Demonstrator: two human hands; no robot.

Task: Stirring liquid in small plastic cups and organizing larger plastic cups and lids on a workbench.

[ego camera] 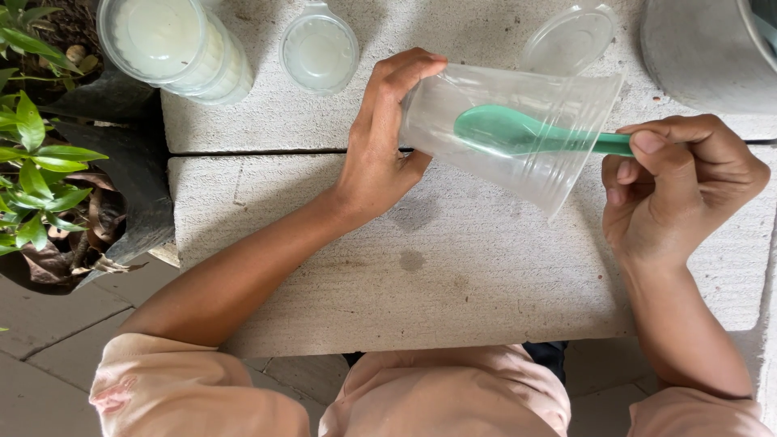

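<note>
My left hand grips the base of a clear plastic cup, held on its side above the grey concrete slab with its mouth facing right. Between thumb and fingers, my right hand pinches the handle of a green plastic spoon. The spoon's bowl reaches inside the cup, close to its bottom.
At the back left stands a clear tub of white liquid. A small filled sauce cup and a clear lid lie behind the cup. A grey metal pot sits at the back right. A potted plant grows at the left.
</note>
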